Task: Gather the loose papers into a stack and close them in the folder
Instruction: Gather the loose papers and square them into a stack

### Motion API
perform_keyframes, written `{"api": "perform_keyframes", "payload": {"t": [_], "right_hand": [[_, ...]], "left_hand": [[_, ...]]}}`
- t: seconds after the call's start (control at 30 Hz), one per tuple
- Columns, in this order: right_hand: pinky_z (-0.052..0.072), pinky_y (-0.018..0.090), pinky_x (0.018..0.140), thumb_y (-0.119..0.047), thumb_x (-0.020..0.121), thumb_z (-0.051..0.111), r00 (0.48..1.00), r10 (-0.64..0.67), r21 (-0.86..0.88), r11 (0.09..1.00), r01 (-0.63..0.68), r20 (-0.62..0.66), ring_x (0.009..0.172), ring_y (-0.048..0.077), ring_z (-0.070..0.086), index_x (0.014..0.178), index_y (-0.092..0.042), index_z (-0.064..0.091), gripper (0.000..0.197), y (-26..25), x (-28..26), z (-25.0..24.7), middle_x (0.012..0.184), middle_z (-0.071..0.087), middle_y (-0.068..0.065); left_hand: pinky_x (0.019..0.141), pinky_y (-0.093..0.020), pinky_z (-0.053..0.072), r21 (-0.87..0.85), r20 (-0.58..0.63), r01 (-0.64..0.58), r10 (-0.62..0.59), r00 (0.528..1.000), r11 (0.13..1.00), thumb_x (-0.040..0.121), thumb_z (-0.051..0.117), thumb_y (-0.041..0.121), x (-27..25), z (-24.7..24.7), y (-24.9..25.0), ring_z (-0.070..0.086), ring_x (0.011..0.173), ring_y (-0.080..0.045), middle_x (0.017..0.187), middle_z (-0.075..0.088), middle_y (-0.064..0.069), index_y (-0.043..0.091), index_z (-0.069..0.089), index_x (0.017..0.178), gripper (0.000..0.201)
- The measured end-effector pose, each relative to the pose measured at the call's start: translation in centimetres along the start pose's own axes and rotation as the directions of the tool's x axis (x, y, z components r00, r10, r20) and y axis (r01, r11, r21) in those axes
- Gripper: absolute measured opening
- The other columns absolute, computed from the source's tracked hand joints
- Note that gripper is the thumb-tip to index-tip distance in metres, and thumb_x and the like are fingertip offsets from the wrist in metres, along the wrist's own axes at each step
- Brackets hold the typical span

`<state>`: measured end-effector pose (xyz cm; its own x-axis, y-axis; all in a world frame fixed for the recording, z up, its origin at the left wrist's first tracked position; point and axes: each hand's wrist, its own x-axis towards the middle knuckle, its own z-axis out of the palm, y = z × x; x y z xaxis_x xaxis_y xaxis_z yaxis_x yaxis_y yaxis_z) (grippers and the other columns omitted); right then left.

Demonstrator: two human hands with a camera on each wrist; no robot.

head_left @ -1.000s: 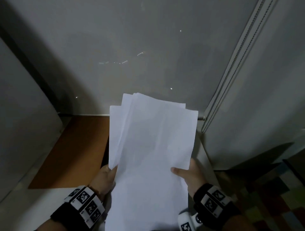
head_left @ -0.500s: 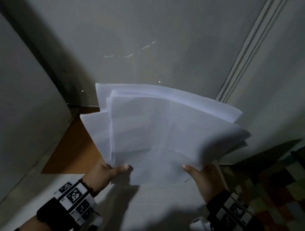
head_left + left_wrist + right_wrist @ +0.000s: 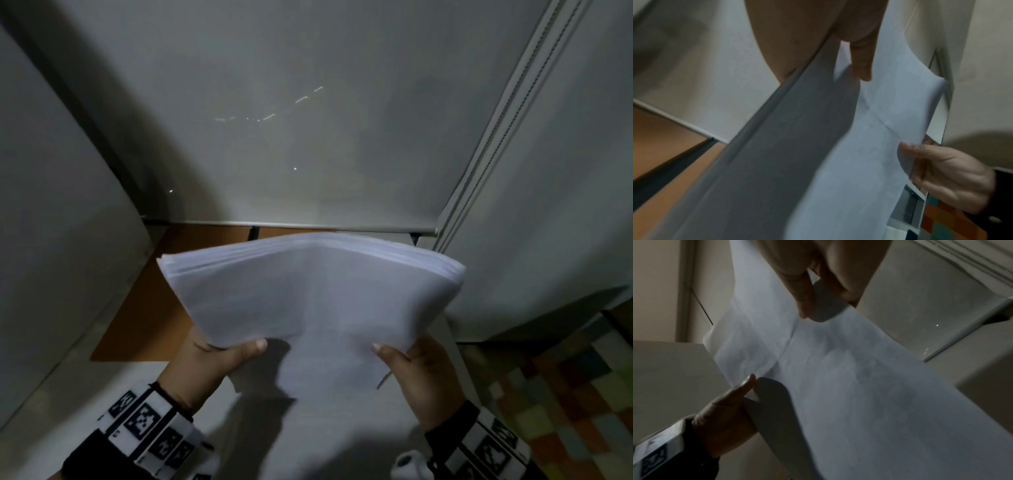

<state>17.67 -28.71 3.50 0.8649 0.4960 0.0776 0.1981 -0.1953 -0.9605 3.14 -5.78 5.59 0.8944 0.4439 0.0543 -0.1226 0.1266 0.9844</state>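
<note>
You are holding the stack of papers (image 3: 318,294) up off the white table (image 3: 102,387), with both hands at its near edge. Your left hand (image 3: 205,359) pinches the near left corner, thumb on top and fingers hidden beneath; your right hand (image 3: 416,370) pinches the near right corner the same way. From the head view the far edge bows upward, its sheet edges nearly flush, above the table's far edge by the roller blind (image 3: 308,137). The left wrist view adds the stack's shaded underside (image 3: 777,146) and your right hand (image 3: 945,175) clamped on the sheets. The right wrist view shows a crease across the top sheet (image 3: 818,369) and your left thumb (image 3: 744,386) on it. An orange-brown board (image 3: 144,308) lies at the table's far left corner.
</note>
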Motion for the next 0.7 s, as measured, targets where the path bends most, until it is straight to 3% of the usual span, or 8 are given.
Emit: {"api": "perform_keyframes", "payload": {"t": [0.07,0.17,0.23,0.33,0.43,0.53,0.6,0.7], "right_hand": [[0.043,-0.001,0.054,-0.001,0.076,0.068,1.000,0.008,-0.042,0.999,-0.007,0.030,0.059,-0.022,0.057,0.090,-0.027,0.062,0.030,-0.1,-0.3,0.3,0.063,0.070,-0.024],[0.047,0.017,0.074,-0.006,0.076,0.069,0.995,0.066,-0.023,0.998,-0.065,0.071,0.074,-0.020,0.060,0.085,-0.040,0.057,0.038,0.7,-0.9,0.7,0.072,0.066,-0.040],[0.046,0.010,0.070,-0.011,0.075,0.071,0.999,0.023,-0.051,0.999,-0.021,0.038,0.080,-0.010,0.063,0.086,-0.040,0.059,0.033,0.1,-1.0,0.9,0.066,0.066,-0.037],[0.037,-0.010,0.065,-0.027,0.069,0.076,0.987,-0.142,-0.119,0.984,0.133,-0.070,0.099,-0.002,0.055,0.103,-0.040,0.060,0.040,-3.1,-0.8,0.7,0.077,0.061,-0.032],[0.044,0.000,0.085,-0.046,0.070,0.069,0.878,-0.479,-0.105,0.874,0.475,-0.016,0.104,-0.024,0.049,0.118,-0.061,0.035,0.061,-7.4,-0.4,-0.2,0.112,0.049,-0.050],[0.043,-0.001,0.086,-0.037,0.086,0.049,0.736,-0.665,-0.188,0.712,0.676,0.125,0.110,-0.024,0.046,0.128,-0.055,0.027,0.051,-9.5,0.0,-1.1,0.125,0.039,-0.051],[0.040,-0.002,0.089,-0.037,0.089,0.047,0.720,-0.681,-0.216,0.689,0.692,0.134,0.109,-0.024,0.047,0.122,-0.054,0.040,0.038,-10.0,0.3,-1.3,0.122,0.041,-0.051],[0.042,0.001,0.088,-0.037,0.086,0.052,0.721,-0.686,-0.194,0.698,0.689,0.095,0.106,-0.022,0.051,0.107,-0.030,0.056,0.022,-9.7,0.2,-1.4,0.115,0.047,-0.051]], "left_hand": [[0.067,-0.021,0.060,0.008,0.038,0.068,-0.068,0.997,0.998,0.020,0.092,0.045,-0.3,-0.3,-0.3,0.071,0.085,-0.009,0.089,0.078,0.008,0.036,0.075,0.083,0.066],[0.069,-0.023,0.061,0.076,0.068,0.156,-0.162,0.984,0.985,0.016,0.091,0.050,-0.9,-1.0,-1.2,0.072,0.082,-0.008,0.083,0.079,0.010,0.037,0.077,0.075,0.062],[0.064,-0.018,0.060,0.086,0.051,0.170,-0.175,0.983,0.982,0.015,0.089,0.054,-1.0,-1.1,-1.4,0.072,0.080,-0.007,0.080,0.078,0.012,0.037,0.078,0.071,0.060],[0.059,-0.010,0.056,0.091,-0.025,0.129,-0.128,0.992,0.987,0.014,0.084,0.062,-0.7,-1.1,-1.2,0.070,0.073,0.002,0.075,0.077,0.017,0.038,0.077,0.067,0.059],[0.057,-0.008,0.055,0.107,-0.055,0.118,-0.112,0.992,0.987,0.012,0.082,0.064,-0.6,-0.9,-1.3,0.067,0.069,0.006,0.071,0.076,0.019,0.037,0.076,0.064,0.059],[0.055,-0.011,0.055,0.082,-0.054,0.136,-0.132,0.990,0.987,0.021,0.091,0.041,-0.9,-0.9,-1.6,0.070,0.069,-0.002,0.072,0.078,0.010,0.026,0.076,0.066,0.050],[0.055,-0.011,0.056,0.067,-0.016,0.131,-0.130,0.991,0.989,0.023,0.093,0.031,-1.0,-0.8,-1.4,0.070,0.068,-0.004,0.074,0.078,0.007,0.021,0.076,0.071,0.051],[0.057,-0.011,0.055,0.102,-0.029,0.112,-0.110,0.994,0.988,0.013,0.091,0.046,-0.9,-0.9,-1.4,0.070,0.071,-0.001,0.077,0.078,0.008,0.019,0.071,0.083,0.078]]}}
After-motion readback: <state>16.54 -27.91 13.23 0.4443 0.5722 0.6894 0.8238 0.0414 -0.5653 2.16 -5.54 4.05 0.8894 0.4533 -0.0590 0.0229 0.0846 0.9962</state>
